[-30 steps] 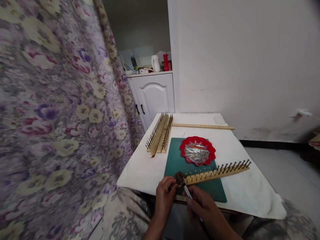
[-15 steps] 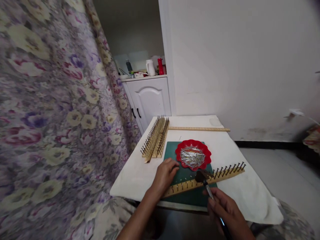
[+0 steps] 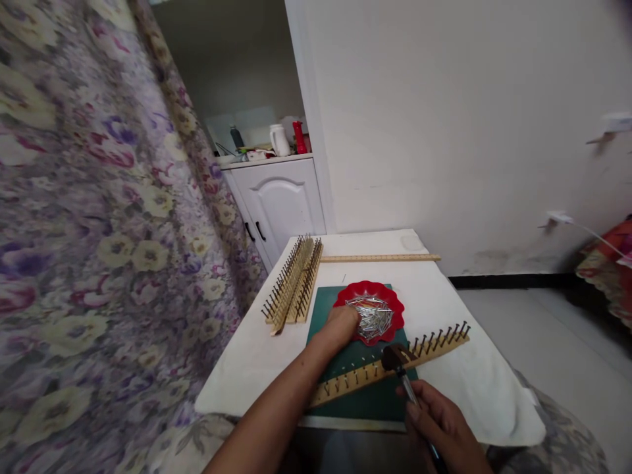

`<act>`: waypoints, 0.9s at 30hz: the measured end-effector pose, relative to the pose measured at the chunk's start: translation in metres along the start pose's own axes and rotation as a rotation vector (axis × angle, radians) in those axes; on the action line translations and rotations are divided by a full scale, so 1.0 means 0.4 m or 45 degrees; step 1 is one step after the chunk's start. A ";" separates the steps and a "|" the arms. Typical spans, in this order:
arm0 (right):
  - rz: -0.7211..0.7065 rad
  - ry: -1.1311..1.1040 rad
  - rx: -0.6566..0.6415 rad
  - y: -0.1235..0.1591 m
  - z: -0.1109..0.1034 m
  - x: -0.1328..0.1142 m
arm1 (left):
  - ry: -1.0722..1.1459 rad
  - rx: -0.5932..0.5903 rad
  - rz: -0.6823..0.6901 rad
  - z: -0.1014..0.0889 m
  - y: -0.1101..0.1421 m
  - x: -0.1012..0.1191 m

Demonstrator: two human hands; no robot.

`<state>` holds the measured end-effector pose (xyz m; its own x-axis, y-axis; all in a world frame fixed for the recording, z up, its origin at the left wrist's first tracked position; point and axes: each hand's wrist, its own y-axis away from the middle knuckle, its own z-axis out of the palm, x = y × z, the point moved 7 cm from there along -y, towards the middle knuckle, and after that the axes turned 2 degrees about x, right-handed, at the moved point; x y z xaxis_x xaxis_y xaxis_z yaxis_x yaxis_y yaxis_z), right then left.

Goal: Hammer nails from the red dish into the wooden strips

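My left hand [image 3: 344, 322] reaches over the near left rim of a red scalloped bowl [image 3: 396, 308] of silver nails [image 3: 376, 320]. Its fingers are curled in at the nails; their tips are hidden, so what they hold cannot be made out. My right hand [image 3: 437, 416] is closed around the handle of a hammer [image 3: 405, 380]. The dark hammer head rests on or just over a wooden strip [image 3: 351, 380] that lies slantwise across a green mat [image 3: 358, 406]. Dark nails stand along the strip's right end, with shorter silver ones toward its left.
At the table's back left lie wooden strips [image 3: 295, 283] bristling with upright nails. Another bare-looking strip [image 3: 380, 258] crosses the back of the white-covered table [image 3: 241, 368]. A floral curtain [image 3: 113, 250] hangs at the left, and a white cabinet [image 3: 281, 201] stands behind.
My left hand has moved forward from beside the wooden strip into the bowl's left side. My right hand keeps the hammer at the strip. The whole view has shifted slightly.
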<state>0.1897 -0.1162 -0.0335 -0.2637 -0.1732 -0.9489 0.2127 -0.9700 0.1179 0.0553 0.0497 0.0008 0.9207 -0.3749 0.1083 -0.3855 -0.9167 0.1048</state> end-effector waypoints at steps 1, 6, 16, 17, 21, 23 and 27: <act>0.003 0.000 0.001 -0.001 0.000 0.002 | -0.015 -0.006 0.014 0.001 -0.002 0.002; 0.002 -0.009 0.002 -0.004 0.000 0.013 | -0.058 -0.026 0.130 0.001 -0.005 0.007; -0.030 -0.034 0.044 -0.003 0.000 -0.011 | -0.006 0.185 0.243 -0.084 0.072 0.024; -0.033 -0.033 0.059 -0.004 0.000 -0.013 | 0.017 0.224 0.234 -0.096 0.092 0.026; -0.050 -0.042 0.132 -0.008 0.002 -0.014 | 0.294 0.369 0.280 -0.112 0.208 0.071; -0.076 -0.052 0.145 -0.008 0.009 -0.017 | 0.454 0.363 0.303 -0.088 0.271 0.107; -0.101 -0.072 0.151 -0.001 0.024 -0.020 | 0.652 0.415 0.432 -0.046 0.374 0.182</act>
<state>0.1827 -0.1160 -0.0230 -0.3285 -0.1015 -0.9390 0.0773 -0.9938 0.0804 0.0634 -0.1123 0.0425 0.5777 -0.6088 0.5437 -0.5355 -0.7854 -0.3104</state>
